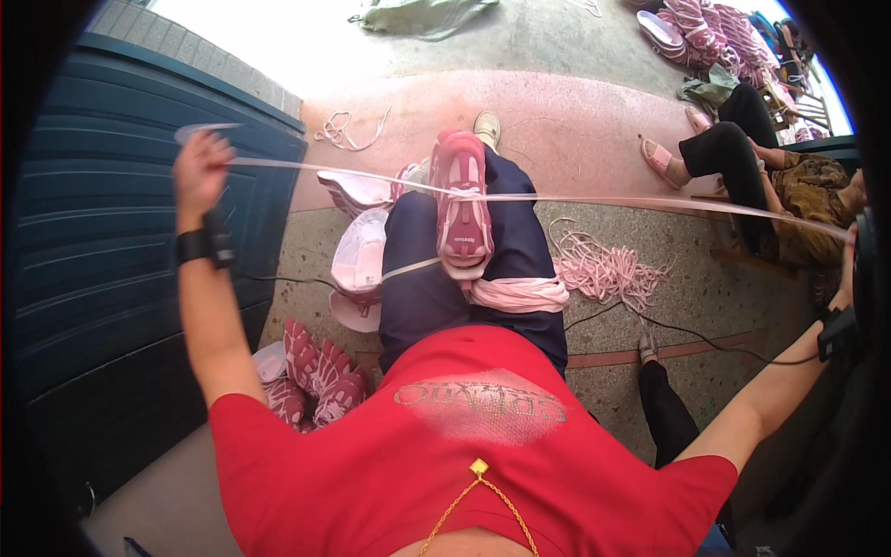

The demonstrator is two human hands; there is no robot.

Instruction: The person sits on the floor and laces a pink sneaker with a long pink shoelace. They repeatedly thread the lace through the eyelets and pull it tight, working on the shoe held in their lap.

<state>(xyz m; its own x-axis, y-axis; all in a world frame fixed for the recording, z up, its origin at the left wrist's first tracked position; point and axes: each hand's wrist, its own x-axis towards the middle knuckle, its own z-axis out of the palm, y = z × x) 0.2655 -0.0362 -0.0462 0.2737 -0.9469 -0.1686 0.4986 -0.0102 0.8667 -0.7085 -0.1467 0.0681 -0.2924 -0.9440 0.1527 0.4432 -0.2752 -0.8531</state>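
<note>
A pink and dark-red shoe (pixel 464 223) rests lengthwise on my thighs, toe and heel running away from me. A pale pink shoelace (pixel 594 200) crosses its middle and stretches out taut to both sides. Far out at the left, near the blue door, my left hand (pixel 201 172) is closed round one stretch of the lace, with a loose end trailing past it. My right hand (pixel 847 265) grips the other stretch at the far right, partly lost in the dark rim of the picture. A bundle of pink laces (pixel 520 294) lies across my right thigh.
Loose pink laces (pixel 603 269) are heaped on the floor at right. Shoe uppers (pixel 357 251) and more dark-red shoe pieces (pixel 320 376) lie left of my legs. A blue door (pixel 139 204) stands close at left. Another person (pixel 742 158) sits at right; shoes are piled behind.
</note>
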